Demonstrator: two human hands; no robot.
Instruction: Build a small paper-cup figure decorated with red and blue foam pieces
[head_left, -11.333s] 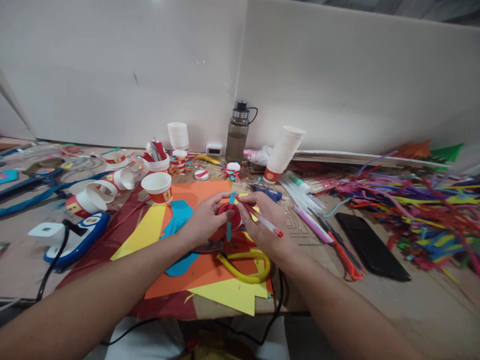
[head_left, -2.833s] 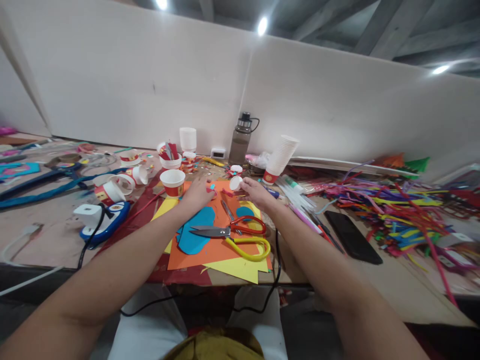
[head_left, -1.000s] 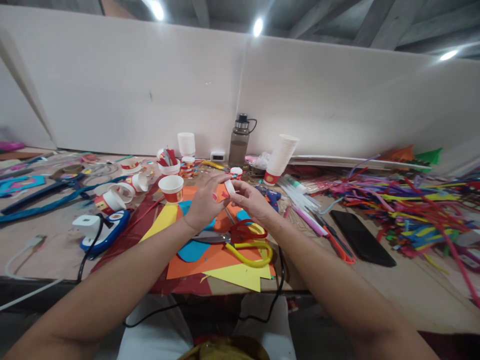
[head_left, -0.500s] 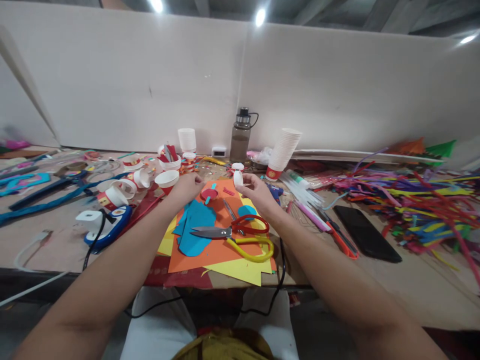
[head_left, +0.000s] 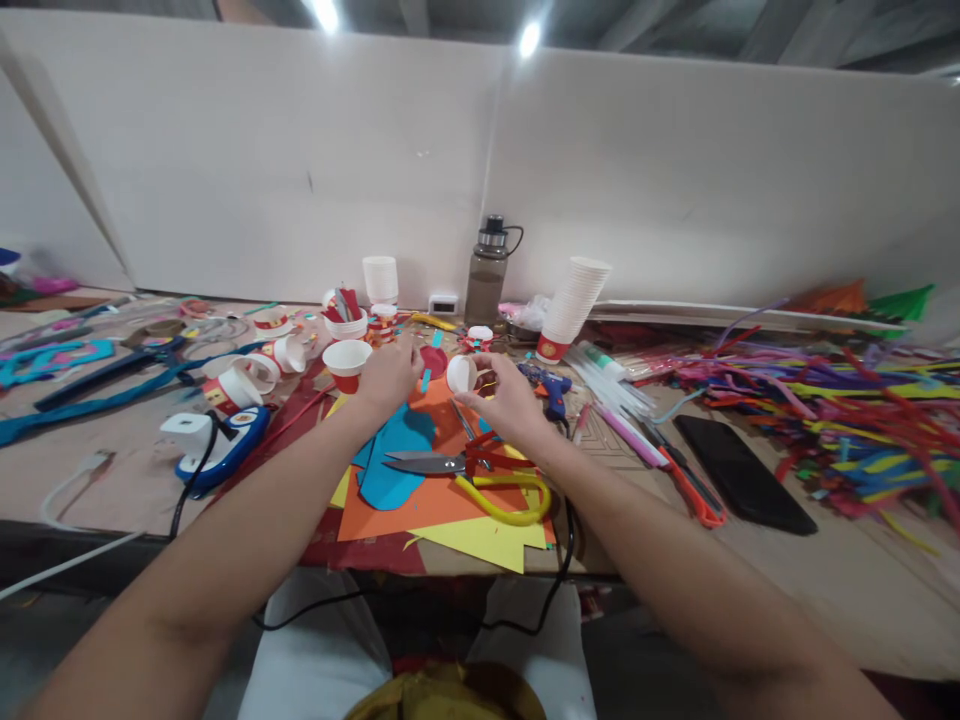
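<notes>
My left hand (head_left: 399,376) is closed at the edge of a red paper disc (head_left: 432,361) that has teal strips sticking out at top and bottom. The disc is tilted up, partly behind my fingers. Facing it, my right hand (head_left: 507,396) pinches a small white cut-down paper cup (head_left: 460,375) between thumb and fingers, its round side turned to the left. The two pieces are close but apart. Below them, scissors (head_left: 442,463) with red and yellow handles lie on blue paper pieces (head_left: 394,460) and orange paper (head_left: 435,515).
A white-and-red paper cup (head_left: 347,362) stands left of my left hand. Behind are a water bottle (head_left: 487,275) and a leaning cup stack (head_left: 574,310). A blue glue gun (head_left: 553,385), a black phone (head_left: 742,472) and colourful pipe cleaners (head_left: 862,420) lie to the right.
My left hand has moved right and lifted the red disc off the paper, tilting it. My right hand has turned the cut-down cup and brought it slightly left, nearer the disc.
</notes>
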